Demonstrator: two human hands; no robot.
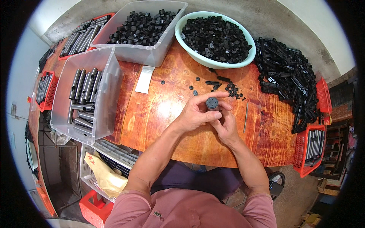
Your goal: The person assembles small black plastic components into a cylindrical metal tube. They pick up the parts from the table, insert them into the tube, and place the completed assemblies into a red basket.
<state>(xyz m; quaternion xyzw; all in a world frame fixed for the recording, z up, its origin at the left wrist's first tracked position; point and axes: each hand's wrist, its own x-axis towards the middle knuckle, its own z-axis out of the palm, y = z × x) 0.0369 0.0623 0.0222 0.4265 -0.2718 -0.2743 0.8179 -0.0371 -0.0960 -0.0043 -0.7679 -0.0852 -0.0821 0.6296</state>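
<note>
The dark capped cylinder (212,103) is held above the near half of the tabletop, between the left hand (193,114) and the right hand (227,127). Its round black end is turned up toward the head, so the long axis is seen nearly end-on and the body is foreshortened below. Both hands are closed on it: the left hand is set on the left side, with thumb and index finger nearest the capped end; the right hand is placed on the right and near side, lower on the body. Because the lower end is covered by the fingers, it cannot be determined whether the wood is touched.

The wooden tabletop (159,127) is glossy and orange-brown. Small black parts (233,90) are scattered just beyond the hands, and a thin rod (246,117) is laid to the right. At the far edge, a pale green basin (224,66) and a translucent bin (133,56) are filled with black pieces. Metal tubes (90,84) are stored in a second translucent bin (111,97) at left. Black parts are heaped (283,76) at right, near a grey wall (258,15).
</note>
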